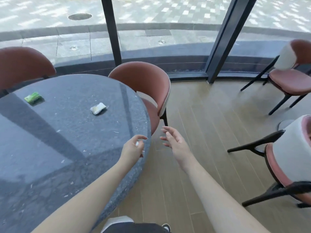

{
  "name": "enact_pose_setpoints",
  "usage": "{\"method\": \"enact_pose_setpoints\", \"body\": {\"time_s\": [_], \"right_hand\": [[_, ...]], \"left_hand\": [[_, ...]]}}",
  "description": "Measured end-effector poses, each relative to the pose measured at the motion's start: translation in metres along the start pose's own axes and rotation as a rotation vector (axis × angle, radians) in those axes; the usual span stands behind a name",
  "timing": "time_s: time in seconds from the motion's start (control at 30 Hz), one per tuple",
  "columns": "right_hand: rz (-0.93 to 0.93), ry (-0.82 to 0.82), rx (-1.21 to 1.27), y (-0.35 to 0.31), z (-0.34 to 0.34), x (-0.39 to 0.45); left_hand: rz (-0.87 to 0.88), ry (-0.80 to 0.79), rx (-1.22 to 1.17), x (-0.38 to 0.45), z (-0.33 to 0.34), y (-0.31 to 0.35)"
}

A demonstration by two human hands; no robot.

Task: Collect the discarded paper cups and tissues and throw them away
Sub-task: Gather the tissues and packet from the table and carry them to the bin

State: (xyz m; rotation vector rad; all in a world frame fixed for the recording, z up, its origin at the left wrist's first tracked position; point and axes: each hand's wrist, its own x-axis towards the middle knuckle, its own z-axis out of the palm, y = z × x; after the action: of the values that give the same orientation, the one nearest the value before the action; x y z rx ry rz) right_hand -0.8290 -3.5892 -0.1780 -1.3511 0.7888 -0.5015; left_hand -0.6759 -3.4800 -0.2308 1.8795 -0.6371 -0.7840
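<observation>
Tissue scrap (137,143), small and white, sits pinched in the left hand (133,148) over the round table (75,148) edge. Right hand (175,142) hangs beside that edge, fingers spread, holding nothing.

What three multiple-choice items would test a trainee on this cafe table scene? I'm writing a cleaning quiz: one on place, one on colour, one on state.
1. Where is the white tissue pack?
A. on the table
B. on a chair
C. on the floor

2. What colour is the other packet?
A. red
B. green
C. blue

3. How is the right hand?
A. gripping a cup
B. fist
C. open, empty

Key: 1 A, it lies on the grey tabletop; 2 B, its wrapper is bright green; 3 C, its fingers are spread over the floor.
</observation>
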Motion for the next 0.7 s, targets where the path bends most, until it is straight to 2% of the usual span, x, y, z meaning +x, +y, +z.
{"method": "enact_pose_setpoints", "body": {"time_s": [0.3,0.7], "right_hand": [[0.025,-0.110,-0.044,-0.001,-0.035,0.056],[0.014,-0.317,-0.129,-0.015,-0.024,0.206]], "left_hand": [[-0.065,0.126,0.041,0.046,0.026,0.017],[-0.147,0.337,-0.152,0.158,0.016,0.021]]}}
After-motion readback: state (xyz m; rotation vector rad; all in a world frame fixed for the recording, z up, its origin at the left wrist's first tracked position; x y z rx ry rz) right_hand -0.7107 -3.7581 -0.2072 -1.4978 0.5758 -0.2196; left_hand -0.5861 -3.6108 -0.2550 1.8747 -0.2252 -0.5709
